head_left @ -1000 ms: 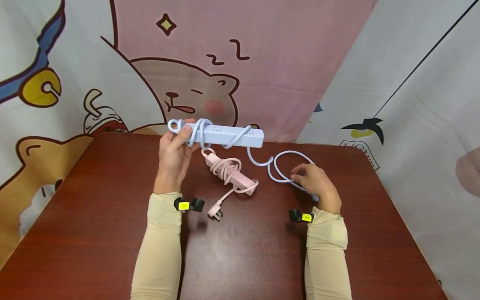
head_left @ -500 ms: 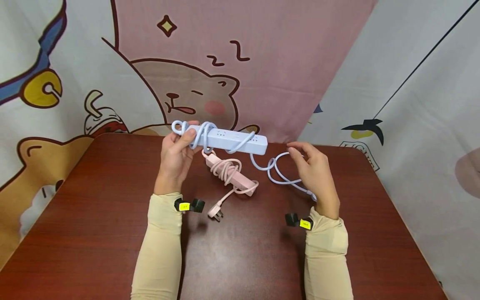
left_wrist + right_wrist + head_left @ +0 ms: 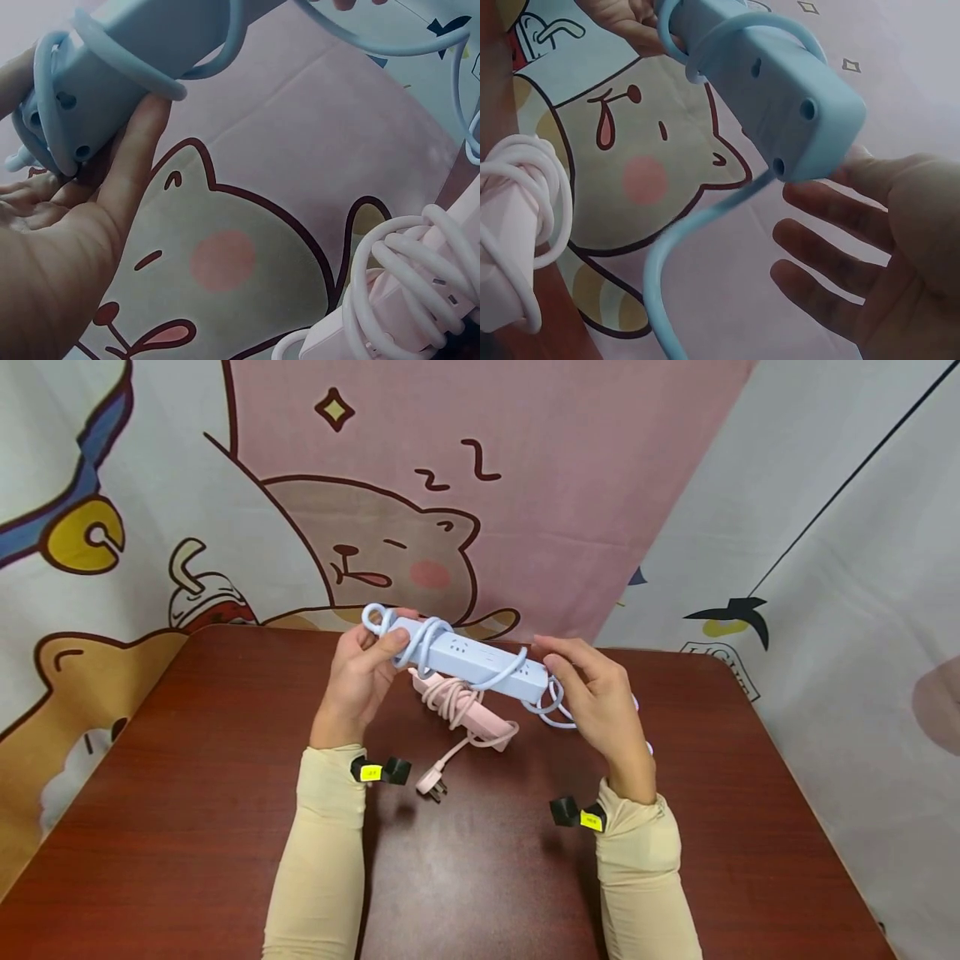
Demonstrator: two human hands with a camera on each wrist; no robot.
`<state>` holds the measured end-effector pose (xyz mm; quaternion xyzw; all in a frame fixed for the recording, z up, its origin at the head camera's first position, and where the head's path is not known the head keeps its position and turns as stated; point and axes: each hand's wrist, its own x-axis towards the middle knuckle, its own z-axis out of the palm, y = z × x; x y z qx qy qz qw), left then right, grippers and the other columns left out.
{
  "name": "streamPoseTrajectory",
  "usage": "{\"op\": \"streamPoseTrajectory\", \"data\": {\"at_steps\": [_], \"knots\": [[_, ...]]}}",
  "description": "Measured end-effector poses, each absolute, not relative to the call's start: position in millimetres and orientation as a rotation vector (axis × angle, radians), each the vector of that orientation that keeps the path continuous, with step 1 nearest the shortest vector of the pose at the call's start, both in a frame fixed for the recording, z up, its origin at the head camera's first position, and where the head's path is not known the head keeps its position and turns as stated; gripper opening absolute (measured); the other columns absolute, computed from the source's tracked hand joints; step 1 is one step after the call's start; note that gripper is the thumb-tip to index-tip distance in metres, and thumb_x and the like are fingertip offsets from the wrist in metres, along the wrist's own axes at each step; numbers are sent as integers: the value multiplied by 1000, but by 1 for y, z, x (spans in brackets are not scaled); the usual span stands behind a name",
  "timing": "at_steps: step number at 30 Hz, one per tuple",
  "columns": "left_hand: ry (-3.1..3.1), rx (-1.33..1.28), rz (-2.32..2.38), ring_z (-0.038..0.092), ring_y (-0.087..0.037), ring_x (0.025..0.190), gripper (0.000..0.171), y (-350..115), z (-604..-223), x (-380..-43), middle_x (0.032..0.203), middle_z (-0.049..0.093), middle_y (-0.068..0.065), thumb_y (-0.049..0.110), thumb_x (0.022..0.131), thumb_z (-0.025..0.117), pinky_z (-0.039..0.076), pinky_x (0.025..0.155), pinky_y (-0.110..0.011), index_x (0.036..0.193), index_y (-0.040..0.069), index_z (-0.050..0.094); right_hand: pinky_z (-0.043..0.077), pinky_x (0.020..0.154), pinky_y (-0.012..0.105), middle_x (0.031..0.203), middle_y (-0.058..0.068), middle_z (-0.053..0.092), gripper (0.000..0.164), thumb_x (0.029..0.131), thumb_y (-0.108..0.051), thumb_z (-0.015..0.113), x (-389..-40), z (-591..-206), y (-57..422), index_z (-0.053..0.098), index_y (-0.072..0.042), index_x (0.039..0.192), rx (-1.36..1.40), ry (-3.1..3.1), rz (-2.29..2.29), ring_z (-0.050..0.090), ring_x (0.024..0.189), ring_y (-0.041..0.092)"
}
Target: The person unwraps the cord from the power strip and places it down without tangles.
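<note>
My left hand (image 3: 358, 672) grips one end of a light-blue power strip (image 3: 491, 665), thumb over its socket face. The strip is held up over the table, sloping down to the right. Its own cord (image 3: 429, 642) winds round it in loops. In the left wrist view the underside of the strip (image 3: 120, 67) shows, with fingers beneath it. My right hand (image 3: 600, 697) is at the strip's other end; its thumb and index finger lie right at the end face, while the remaining fingers are spread in the right wrist view. The cord's loose length (image 3: 656, 277) hangs from that end, partly hidden behind the hand.
Below the blue strip, a pink power strip (image 3: 486, 723) wrapped in its own cord lies on the dark reddish-brown table (image 3: 480, 877). Its three-pin plug (image 3: 431, 782) points toward me. A printed curtain (image 3: 555, 468) hangs behind the table's far edge.
My right hand has left the loose cord on the table and moved left to the strip's end. The blue strip has shifted slightly right and its right end has dropped.
</note>
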<state>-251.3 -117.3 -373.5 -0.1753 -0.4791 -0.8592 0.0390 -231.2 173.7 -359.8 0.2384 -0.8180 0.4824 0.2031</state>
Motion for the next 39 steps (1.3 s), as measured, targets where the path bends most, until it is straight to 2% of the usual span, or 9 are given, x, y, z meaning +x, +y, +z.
{"op": "streamPoseTrajectory", "data": {"at_steps": [3,6,10,13,19,22,29,36,39], "knots": [[-1490,-558,-2645,70,-13,90,26,-118,-373,-250,105,75,-6,6,98,60,60,77,-24,119,-9,60,52,70,14,119,6,74,28,100,-9,64,-230,-359,172,72,-12,126,730,-2297,1364,63,85,2],[-1503,-580,-2652,70,-14,92,21,-118,-373,-249,107,76,-7,5,98,61,60,79,-24,116,-4,62,53,60,17,122,8,73,30,98,-7,65,-229,-359,171,72,-12,127,799,-2314,1368,62,75,2],[-1529,-609,-2641,70,-14,91,18,-119,-372,-249,107,76,-7,3,98,59,60,79,-24,114,-2,63,54,58,19,124,7,73,27,96,-5,68,-229,-359,170,74,-10,122,866,-2328,1344,63,90,4],[-1547,-604,-2629,70,-13,90,19,-119,-372,-248,106,76,-7,3,97,59,60,79,-24,115,-4,62,55,59,19,122,5,74,23,96,-5,68,-229,-359,168,76,-11,117,875,-2333,1324,60,101,6],[-1554,-581,-2622,71,-13,90,21,-120,-372,-249,105,77,-6,2,97,59,60,79,-24,116,-8,59,54,55,19,116,3,76,20,97,-7,68,-227,-359,165,76,-11,114,839,-2320,1306,59,95,4],[-1564,-579,-2608,71,-13,91,18,-120,-371,-249,104,77,-6,1,96,59,59,79,-23,113,-5,62,53,58,16,112,3,76,18,96,-7,69,-226,-357,163,77,-11,112,837,-2293,1260,60,92,4],[-1586,-555,-2564,69,-13,91,18,-122,-370,-249,105,76,-7,1,95,60,58,80,-23,113,-2,63,45,77,15,102,6,76,13,92,-4,72,-226,-357,159,76,-6,105,853,-2214,1186,63,90,8],[-1597,-509,-2534,69,-11,91,19,-122,-370,-249,104,74,-2,-1,96,56,58,79,-21,113,-2,62,47,77,14,96,2,75,11,91,-4,74,-224,-356,158,77,-7,101,832,-2187,1160,63,87,8],[-1584,-501,-2524,68,-11,92,22,-123,-370,-249,104,73,-2,-1,96,55,58,80,-21,116,-7,59,47,75,12,94,1,73,10,91,-5,75,-223,-355,156,76,-7,100,825,-2179,1146,61,85,7]]}}
